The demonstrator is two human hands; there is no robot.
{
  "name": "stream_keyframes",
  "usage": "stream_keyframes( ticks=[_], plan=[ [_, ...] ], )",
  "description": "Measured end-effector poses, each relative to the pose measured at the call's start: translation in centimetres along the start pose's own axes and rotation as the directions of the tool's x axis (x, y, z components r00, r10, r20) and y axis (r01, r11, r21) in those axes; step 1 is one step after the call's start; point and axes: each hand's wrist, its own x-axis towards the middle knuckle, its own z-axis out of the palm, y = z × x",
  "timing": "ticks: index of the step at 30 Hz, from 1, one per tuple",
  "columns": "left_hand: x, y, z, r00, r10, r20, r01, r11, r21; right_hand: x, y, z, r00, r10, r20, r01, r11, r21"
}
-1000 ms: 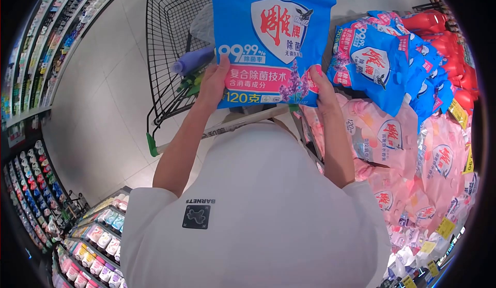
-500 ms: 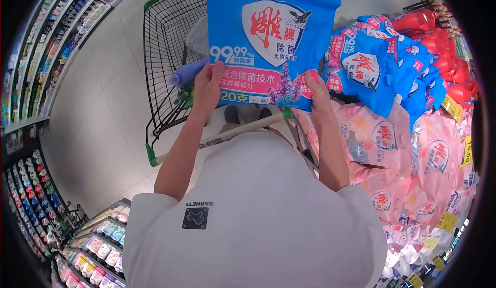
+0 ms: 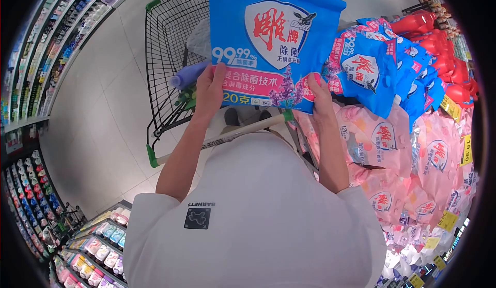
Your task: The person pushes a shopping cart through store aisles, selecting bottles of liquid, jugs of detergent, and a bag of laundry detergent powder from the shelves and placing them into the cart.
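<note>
A large blue and pink bag of laundry powder point(image 3: 227, 24) is held up in front of me, its printed front facing me. My left hand point(image 3: 210, 90) grips its lower left edge, the thumb on the front. At the lower right corner my right hand point(image 3: 321, 100) is closed on the bag in the same way. The fingers behind the bag are hidden. Past its left side stands a black wire shopping cart point(image 3: 164, 45), partly covered by the bag. In the cart lie a purple bottle point(image 3: 187, 76), a clear plastic bag point(image 3: 199, 39) and something green and leafy point(image 3: 187, 99).
On my right are piled blue laundry powder bags point(image 3: 361, 76), pink bags point(image 3: 390, 138) and red bottles point(image 3: 454, 71), with yellow price tags point(image 3: 466, 151). The cart handle point(image 3: 243, 129) crosses before my waist. Shelves of bottles point(image 3: 67, 45) line the left; more bottles point(image 3: 103, 252) stand lower left.
The laundry powder bag has shifted very slightly right within the view, with both hands still on it. Slightly more of the shoes below it shows.
</note>
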Motion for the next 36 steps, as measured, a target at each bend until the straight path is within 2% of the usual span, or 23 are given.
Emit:
stream_keyframes(
  ticks=[8,10,11,13,14,15,16,17,18,19,20,21,22,23,24,26,27,28,30,32,34,35,36],
  plan=[
    [0.2,0.0,0.3,0.998,0.055,-0.022,-0.054,0.997,0.063,-0.3,-0.2,0.2,0.999,-0.036,-0.006,0.036,0.999,-0.013],
    [-0.5,0.0,1.5,0.961,0.257,-0.105,-0.251,0.966,0.069,-0.9,-0.8,1.3,0.999,-0.047,-0.026,0.046,0.999,-0.026],
    [-0.7,0.0,1.8,0.959,0.263,-0.104,-0.257,0.964,0.070,-1.3,-1.2,2.2,0.996,-0.077,-0.050,0.075,0.996,-0.047],
    [-1.6,-0.1,2.4,0.945,0.327,-0.007,-0.306,0.890,0.337,-1.6,-1.9,3.8,0.991,-0.111,-0.074,0.106,0.992,-0.065],
    [-2.3,0.1,2.9,0.943,0.332,-0.007,-0.310,0.889,0.338,-1.6,-2.0,4.4,0.979,-0.195,-0.052,0.182,0.964,-0.195],
    [-3.1,0.5,3.6,0.968,0.249,0.029,-0.241,0.892,0.382,-1.5,-2.2,5.2,0.961,-0.275,-0.019,0.255,0.913,-0.319],
    [-3.5,0.7,4.2,0.985,0.162,0.060,-0.172,0.887,0.428,-1.8,-2.6,6.2,0.960,-0.278,-0.016,0.259,0.913,-0.316],
    [-3.0,0.8,4.5,0.987,0.101,0.127,-0.112,0.990,0.086,-2.2,-3.1,7.5,0.937,-0.349,0.032,0.319,0.810,-0.492],
    [-3.0,1.4,4.8,0.986,0.104,0.127,-0.116,0.989,0.090,-2.6,-3.2,8.6,0.909,-0.408,0.090,0.365,0.672,-0.644],
    [-3.2,2.5,5.1,0.983,0.028,0.183,-0.002,0.990,-0.142,-2.9,-3.0,9.4,0.908,-0.410,0.089,0.368,0.674,-0.640],
    [-3.3,3.1,5.2,0.967,-0.034,0.254,0.127,0.925,-0.359,-3.2,-2.8,10.0,0.830,-0.521,0.200,0.468,0.455,-0.757],
    [-3.1,2.9,5.0,0.967,-0.032,0.251,0.123,0.926,-0.358,-3.4,-2.5,10.7,0.734,-0.592,0.332,0.533,0.200,-0.822],
    [-3.0,2.4,4.7,0.959,-0.020,0.283,0.148,0.888,-0.436,-3.6,-2.3,11.4,0.733,-0.592,0.335,0.537,0.201,-0.819],
    [-2.9,2.0,4.3,0.949,-0.007,0.314,0.174,0.843,-0.508,-3.9,-2.0,12.0,0.672,-0.607,0.425,0.557,0.035,-0.830],
    [-2.9,1.9,4.0,0.950,-0.005,0.313,0.171,0.845,-0.506,-4.2,-1.8,12.7,0.608,-0.606,0.513,0.558,-0.132,-0.819],
    [-3.5,1.6,3.1,0.957,-0.008,0.290,0.212,0.703,-0.679,-5.5,-1.4,13.7,0.631,-0.560,0.537,0.567,-0.140,-0.811],
    [-3.5,1.2,2.4,0.959,0.014,0.282,0.200,0.670,-0.715,-5.7,-0.8,14.0,0.586,-0.558,0.587,0.576,-0.223,-0.787],
    [-3.4,1.0,1.6,0.961,0.014,0.277,0.197,0.669,-0.717,-5.8,-0.3,14.0,0.540,-0.550,0.637,0.580,-0.305,-0.755],
    [-2.8,1.2,0.1,0.953,-0.067,0.294,0.240,0.761,-0.603,-6.0,0.3,14.0,0.522,-0.543,0.658,0.618,-0.290,-0.730],
    [-2.3,1.4,-0.9,0.959,-0.058,0.278,0.229,0.735,-0.638,-6.4,0.2,14.1,0.503,-0.539,0.676,0.655,-0.273,-0.705],
    [-1.7,1.8,-1.4,0.963,-0.047,0.266,0.220,0.708,-0.671,-6.7,-0.6,14.1,0.514,-0.490,0.704,0.773,-0.091,-0.628],
    [-1.4,2.1,-1.6,0.969,-0.033,0.246,0.200,0.690,-0.696,-6.5,-0.7,13.9,0.512,-0.488,0.707,0.774,-0.094,-0.626],
    [-1.2,2.3,-1.7,0.974,-0.019,0.224,0.179,0.671,-0.719,-6.1,-0.7,13.8,0.489,-0.512,0.706,0.825,0.010,-0.565]
  ],
)
